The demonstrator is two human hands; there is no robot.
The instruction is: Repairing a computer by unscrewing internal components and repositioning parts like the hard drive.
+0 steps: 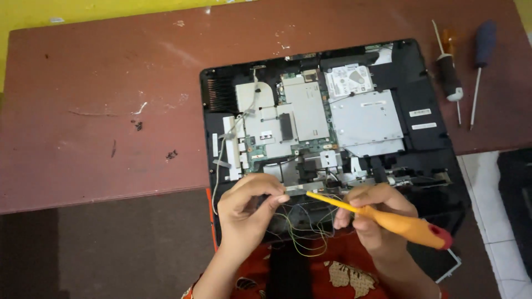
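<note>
Left hand (246, 207) pinches thin wires (302, 232) at the near edge of the opened laptop (332, 127) on the counter (100, 111). Right hand (371, 216) is clamped on the screwdriver (388, 218). Wires are limp and probably fragile; best held near their anchored ends.

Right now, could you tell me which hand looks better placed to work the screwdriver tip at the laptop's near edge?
Probably the right hand: it grips the orange screwdriver, while the left hand pinches the thin wires.

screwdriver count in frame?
3. An orange-handled screwdriver with a yellow shaft is in the right hand. A black-and-white-handled screwdriver and a dark blue-handled screwdriver lie on the brown table, right of the opened laptop.
</note>
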